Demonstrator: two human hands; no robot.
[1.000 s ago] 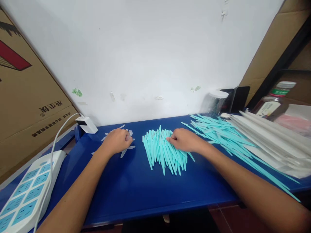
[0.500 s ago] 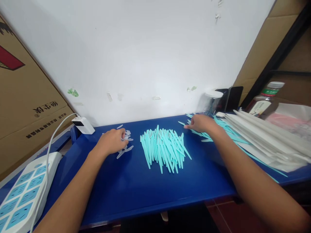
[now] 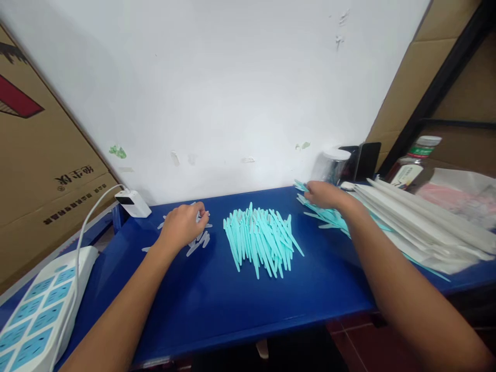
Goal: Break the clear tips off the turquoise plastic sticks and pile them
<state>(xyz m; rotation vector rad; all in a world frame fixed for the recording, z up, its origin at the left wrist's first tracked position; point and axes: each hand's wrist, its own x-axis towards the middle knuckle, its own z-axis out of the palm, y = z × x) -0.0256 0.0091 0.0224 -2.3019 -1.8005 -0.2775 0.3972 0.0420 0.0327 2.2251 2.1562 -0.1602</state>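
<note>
My left hand [image 3: 183, 224] rests curled on a scatter of small clear plastic caps [image 3: 198, 241] at the back left of the blue table [image 3: 217, 299]; its fingers pinch one or more caps. A pile of short teal plastic sticks [image 3: 259, 236] lies in the middle of the table. My right hand [image 3: 324, 195] reaches to the back right, fingers bent down onto a heap of long teal sticks [image 3: 329, 216]. Whether it grips one is hidden.
A stack of long white sleeves [image 3: 422, 227] covers the right side. Behind it stand a clear jar [image 3: 330, 166], a dark phone [image 3: 365, 160] and a bottle [image 3: 411, 164]. A white power strip [image 3: 36, 307] and adapter [image 3: 132, 202] sit left, beside cardboard boxes [image 3: 34, 155].
My right hand left the middle pile of short sticks and moved right and back onto the heap of long teal sticks. My left hand stayed on the clear caps.
</note>
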